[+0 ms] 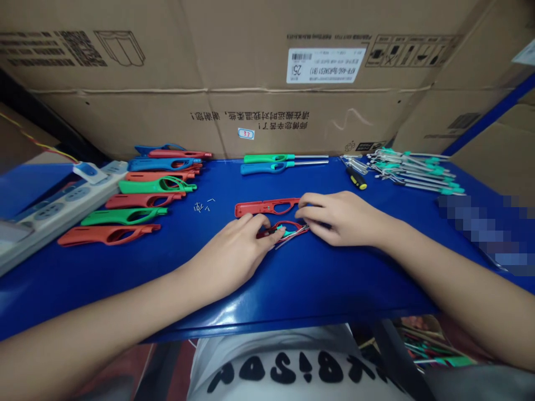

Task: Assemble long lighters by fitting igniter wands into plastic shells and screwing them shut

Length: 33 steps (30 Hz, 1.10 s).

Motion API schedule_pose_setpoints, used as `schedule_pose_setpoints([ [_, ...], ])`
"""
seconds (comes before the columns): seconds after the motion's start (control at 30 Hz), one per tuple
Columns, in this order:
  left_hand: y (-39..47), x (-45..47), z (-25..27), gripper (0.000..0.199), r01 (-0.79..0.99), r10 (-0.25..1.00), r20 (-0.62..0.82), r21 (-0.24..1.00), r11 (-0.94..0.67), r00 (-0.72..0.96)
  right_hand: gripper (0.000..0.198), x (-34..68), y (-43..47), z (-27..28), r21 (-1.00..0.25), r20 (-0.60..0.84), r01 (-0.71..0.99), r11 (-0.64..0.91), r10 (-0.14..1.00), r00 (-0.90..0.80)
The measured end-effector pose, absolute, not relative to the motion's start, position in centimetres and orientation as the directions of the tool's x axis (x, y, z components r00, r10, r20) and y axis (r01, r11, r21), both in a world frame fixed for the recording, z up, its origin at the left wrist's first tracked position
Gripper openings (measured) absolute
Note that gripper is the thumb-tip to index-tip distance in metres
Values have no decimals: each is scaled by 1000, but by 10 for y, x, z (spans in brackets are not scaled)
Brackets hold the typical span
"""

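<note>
My left hand (234,245) is closed at the left part of a red lighter shell half (297,225), its thumb by a teal trigger piece (281,229) lying in the shell. Thin wires and a metal rod (288,238) run along that half. At the shell's narrow end, my right hand (340,218) has its fingers curled down in a pinch; what lies between them is too small to make out. Just behind, the other red shell half (254,208) lies with its inside up, its right end partly hidden by my right fingers.
Red, green and blue lighter shells (129,217) lie in a row at left beside a power strip (75,195). Small screws (203,207) lie nearby. Behind are two long lighters (267,167), a screwdriver (356,178) and rod assemblies (418,170). Cardboard (167,111) walls the back.
</note>
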State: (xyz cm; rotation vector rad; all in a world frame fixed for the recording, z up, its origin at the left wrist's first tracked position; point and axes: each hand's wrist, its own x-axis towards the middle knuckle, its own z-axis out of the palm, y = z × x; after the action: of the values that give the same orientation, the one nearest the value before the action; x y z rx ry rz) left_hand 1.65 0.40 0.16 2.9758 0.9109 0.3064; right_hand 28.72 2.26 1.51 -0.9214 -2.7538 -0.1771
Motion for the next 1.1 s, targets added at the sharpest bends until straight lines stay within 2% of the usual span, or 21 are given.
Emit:
schedule_pose_setpoints([
  [0.1,6,15,1,38,554,560,191,90,-828,806,20,294,24,18,-39,258,606,795,594,-762],
  [0.2,10,13,-1,36,535,562,249,172,-827,789,15,292,24,17,-133,234,566,814,581,-780],
  [0.3,13,12,-3,29,513,560,292,226,-828,775,14,287,24,13,-164,189,549,820,572,-798],
  [0.57,9,16,9,32,564,579,221,135,-815,785,9,286,29,7,-333,189,504,797,580,-792],
  [1.1,7,13,7,26,564,589,234,169,-808,773,7,285,27,8,-376,184,495,783,587,-788],
])
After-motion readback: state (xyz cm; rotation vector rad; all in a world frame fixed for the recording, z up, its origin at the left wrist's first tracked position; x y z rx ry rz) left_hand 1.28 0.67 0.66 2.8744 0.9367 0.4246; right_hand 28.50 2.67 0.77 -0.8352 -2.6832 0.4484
